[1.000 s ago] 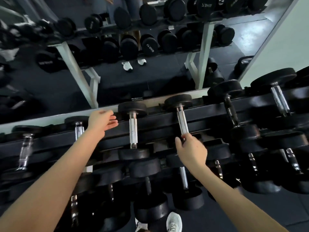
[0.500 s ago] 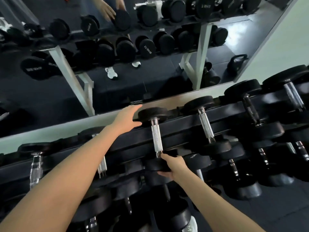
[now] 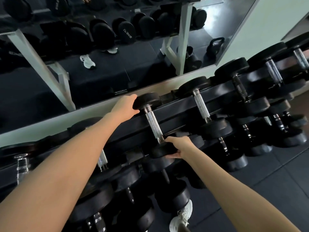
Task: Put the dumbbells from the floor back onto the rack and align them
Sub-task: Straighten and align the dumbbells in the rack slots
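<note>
A dumbbell [image 3: 153, 124] with a knurled chrome handle and black round heads lies across the top tier of the rack [image 3: 177, 104], its handle spanning the two black rails and slanting slightly to the left toward the back. Its far head sits at the rack's back edge, just below the mirror [image 3: 100, 67], and its near head hangs at the front edge of the top tier. The left hand [image 3: 124, 106] cups the left side of the far head, fingers curved round its rim and thumb beneath it. The right hand [image 3: 180, 147] grasps the near head from the right, thumb over its top beside the end of the handle and fingers curled underneath. Both forearms reach in from the lower corners of the view. Just to the right on the same tier rests a neighbouring dumbbell [image 3: 200, 106], lying roughly parallel and apart from the held one, with more toward the rack's right end. Other dumbbells fill the lower tiers [image 3: 173, 196] below the hands. A white shoe [image 3: 182, 216] stands on the dark floor [image 3: 267, 190] at the foot of the rack.
</note>
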Demonstrator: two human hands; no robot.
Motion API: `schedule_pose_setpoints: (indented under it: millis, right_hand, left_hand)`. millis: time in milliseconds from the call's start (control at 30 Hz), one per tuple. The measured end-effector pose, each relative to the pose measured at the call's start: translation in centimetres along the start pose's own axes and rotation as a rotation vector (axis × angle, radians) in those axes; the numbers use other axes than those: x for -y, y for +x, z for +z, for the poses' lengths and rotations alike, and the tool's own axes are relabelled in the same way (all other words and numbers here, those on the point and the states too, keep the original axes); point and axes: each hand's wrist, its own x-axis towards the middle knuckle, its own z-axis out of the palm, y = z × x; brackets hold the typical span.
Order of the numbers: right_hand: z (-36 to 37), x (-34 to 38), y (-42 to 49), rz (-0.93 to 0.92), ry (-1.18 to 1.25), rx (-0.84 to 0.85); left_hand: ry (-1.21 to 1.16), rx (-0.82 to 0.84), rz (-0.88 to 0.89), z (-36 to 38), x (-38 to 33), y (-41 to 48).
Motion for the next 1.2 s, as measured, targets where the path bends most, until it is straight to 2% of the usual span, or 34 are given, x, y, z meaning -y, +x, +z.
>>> schedule_pose_setpoints:
  millis: [267,467,1000,1167,1200]
  right_hand:
    - [-0.2,-0.1,0.1,0.001,-0.01,0.01]
    - [0.0,-0.1,0.0,-0.004,0.029,-0.031]
    - [0.8,-0.4,-0.5,0.001,-0.008,-0.109]
    - [0.8,-0.7,-1.6,-0.051,-0.062,-0.123]
    - [0.8,-0.8,-2.0,-0.088,-0.154,-0.158]
  left_hand:
    - [0.006,-0.004,-0.033,0.0,-0.6,-0.4]
    - [0.059,0.058,-0.029,-0.5,-1.1,0.2]
    - [0.077,0.034,0.01,-0.2,-0.8,0.6]
    - [0.015,0.082,0.028,-1.0,-0.8,-0.3]
    - [0.004,0.09,0.037,-1.5,-0.8,-0.7]
